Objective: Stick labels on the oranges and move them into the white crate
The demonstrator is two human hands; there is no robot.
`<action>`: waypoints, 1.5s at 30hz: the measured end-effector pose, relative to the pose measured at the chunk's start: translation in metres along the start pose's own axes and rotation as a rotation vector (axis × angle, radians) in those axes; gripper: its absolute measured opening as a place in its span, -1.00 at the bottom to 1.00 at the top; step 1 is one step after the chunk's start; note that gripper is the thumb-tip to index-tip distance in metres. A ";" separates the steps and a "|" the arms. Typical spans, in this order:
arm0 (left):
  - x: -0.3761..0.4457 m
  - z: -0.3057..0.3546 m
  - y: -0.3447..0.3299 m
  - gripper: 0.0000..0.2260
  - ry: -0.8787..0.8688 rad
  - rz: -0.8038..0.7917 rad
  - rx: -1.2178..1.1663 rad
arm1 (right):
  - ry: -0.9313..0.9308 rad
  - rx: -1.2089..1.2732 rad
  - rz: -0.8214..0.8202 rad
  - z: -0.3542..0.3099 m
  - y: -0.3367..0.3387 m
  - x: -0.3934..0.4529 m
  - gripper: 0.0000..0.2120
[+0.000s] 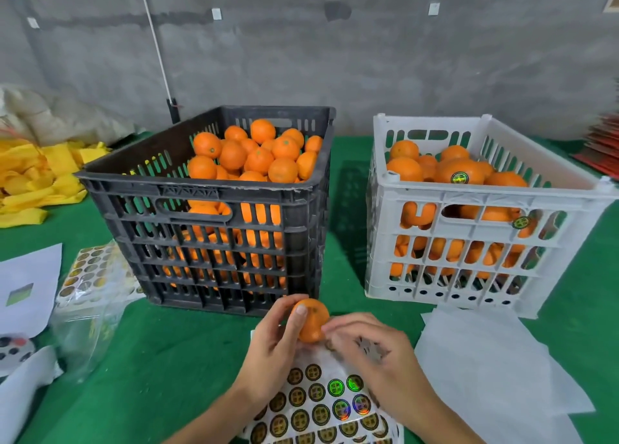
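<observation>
Orange (311,321) gripped by left hand (274,346)

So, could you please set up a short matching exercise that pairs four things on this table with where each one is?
Things:
1. black crate
2. white crate
3. held orange
4. sticker sheet

Places:
A. under both hands, at the near edge
B. far right of the green table
C. gripped by the left hand, in front of the black crate
D. middle of the table, left of the white crate

Pairs: 1-D, 2-B, 3-C, 4-A
</observation>
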State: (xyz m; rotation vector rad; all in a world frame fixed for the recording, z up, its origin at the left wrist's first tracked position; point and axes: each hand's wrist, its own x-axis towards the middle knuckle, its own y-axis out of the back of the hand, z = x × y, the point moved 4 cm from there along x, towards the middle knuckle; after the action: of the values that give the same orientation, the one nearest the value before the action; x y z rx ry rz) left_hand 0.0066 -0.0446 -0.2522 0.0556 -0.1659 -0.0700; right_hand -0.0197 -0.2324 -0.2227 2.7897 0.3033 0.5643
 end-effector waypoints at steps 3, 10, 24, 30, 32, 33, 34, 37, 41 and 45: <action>0.000 -0.001 -0.002 -0.69 0.021 -0.029 -0.021 | -0.130 0.217 0.077 -0.004 -0.003 0.004 -0.73; -0.003 0.003 -0.005 -0.69 0.032 -0.091 0.016 | -0.172 0.161 0.047 -0.006 -0.015 0.005 -0.73; 0.009 0.077 -0.016 -0.52 -0.070 0.051 -0.101 | 0.040 -0.202 0.169 -0.039 -0.012 0.009 -0.16; 0.022 0.122 -0.045 -0.59 -0.129 0.014 -0.144 | 0.149 -0.141 0.355 -0.074 0.025 0.017 -0.21; 0.024 0.130 -0.048 -0.56 -0.147 0.021 -0.164 | 0.206 -0.101 0.419 -0.085 0.042 0.017 -0.29; 0.025 0.132 -0.049 -0.57 -0.150 0.026 -0.177 | 0.229 -0.071 0.440 -0.088 0.048 0.016 -0.34; 0.026 0.133 -0.050 -0.57 -0.151 0.028 -0.189 | 0.249 -0.061 0.449 -0.090 0.052 0.016 -0.39; 0.026 0.133 -0.052 -0.56 -0.146 0.036 -0.213 | 0.260 -0.125 0.414 -0.095 0.054 0.016 -0.49; 0.024 0.135 -0.060 -0.45 -0.124 0.022 -0.218 | 0.229 -0.199 0.378 -0.092 0.050 0.018 -0.42; 0.029 0.139 -0.063 -0.41 -0.089 -0.010 -0.253 | 0.215 -0.206 0.380 -0.090 0.049 0.020 -0.43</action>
State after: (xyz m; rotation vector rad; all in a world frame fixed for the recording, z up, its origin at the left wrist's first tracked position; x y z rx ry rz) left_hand 0.0075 -0.1165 -0.1146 -0.1995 -0.2450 -0.1033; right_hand -0.0310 -0.2530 -0.1208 2.5975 -0.2384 0.9275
